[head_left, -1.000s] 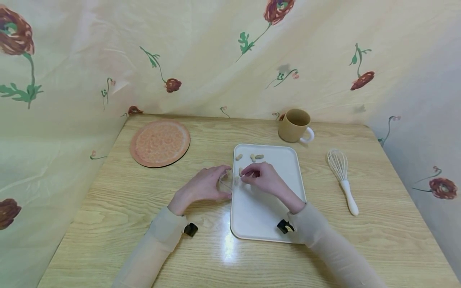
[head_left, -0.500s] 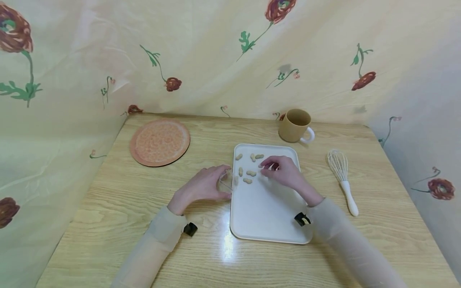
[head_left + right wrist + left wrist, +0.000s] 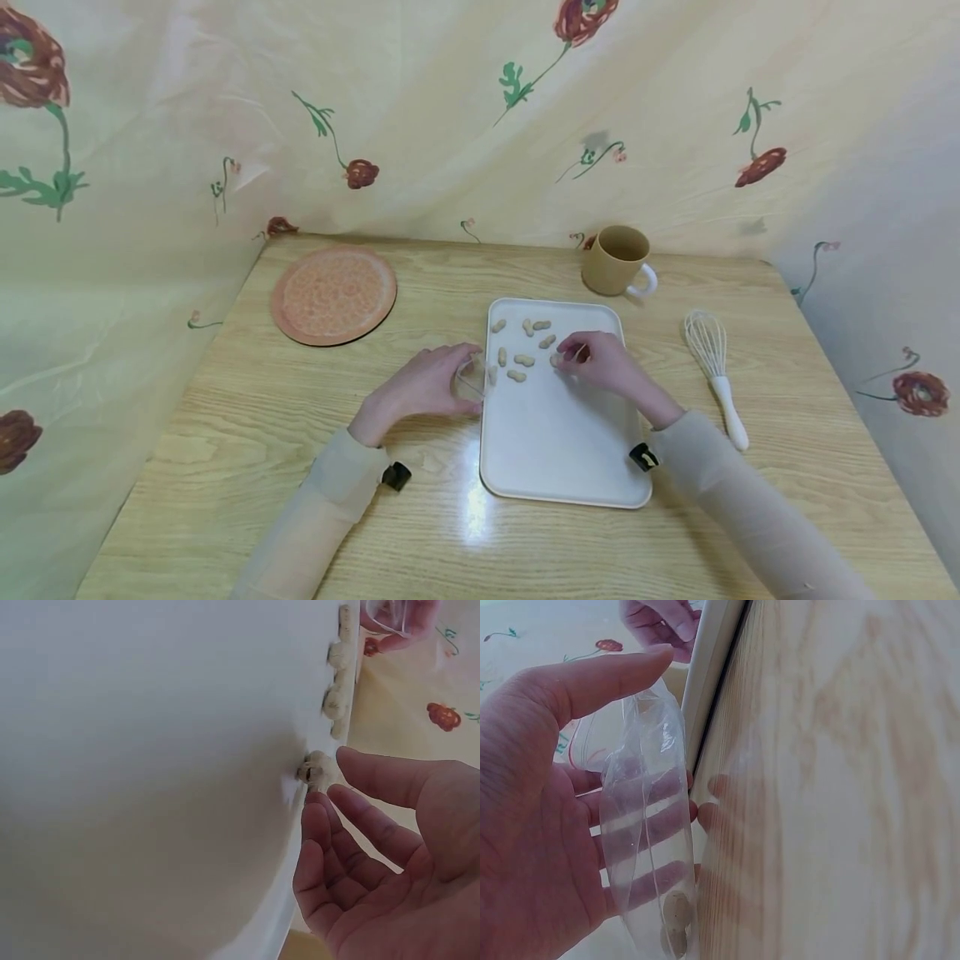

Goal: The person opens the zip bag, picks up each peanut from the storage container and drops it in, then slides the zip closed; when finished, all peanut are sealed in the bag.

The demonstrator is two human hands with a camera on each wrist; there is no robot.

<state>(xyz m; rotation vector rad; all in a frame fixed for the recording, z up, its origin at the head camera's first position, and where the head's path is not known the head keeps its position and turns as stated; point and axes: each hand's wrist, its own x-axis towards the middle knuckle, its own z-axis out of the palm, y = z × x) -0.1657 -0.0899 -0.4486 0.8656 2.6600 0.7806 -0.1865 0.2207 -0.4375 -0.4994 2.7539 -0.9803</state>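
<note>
My left hand (image 3: 431,382) curls around a clear plastic bag (image 3: 649,825), thumb on the near side and fingers showing through it, beside the left edge of a white tray (image 3: 562,450). A peanut (image 3: 676,922) shows low in the bag. My right hand (image 3: 603,367) is over the tray's upper right part. Its thumb and index finger pinch a peanut (image 3: 316,772) low over the tray surface, the other fingers loosely bent. Several unshelled peanuts (image 3: 524,361) lie spread over the tray's upper left part.
A round orange-patterned mat (image 3: 333,296) lies at the back left. A tan mug (image 3: 611,262) with a white handle stands behind the tray. A whisk (image 3: 722,387) lies to the right. Floral cloth (image 3: 450,108) hangs behind the wooden table (image 3: 420,533).
My right hand has moved right from beside the bag across the tray. Peanuts that it covered now show, and one lies where its fingertips were half a second ago. My left hand stays put.
</note>
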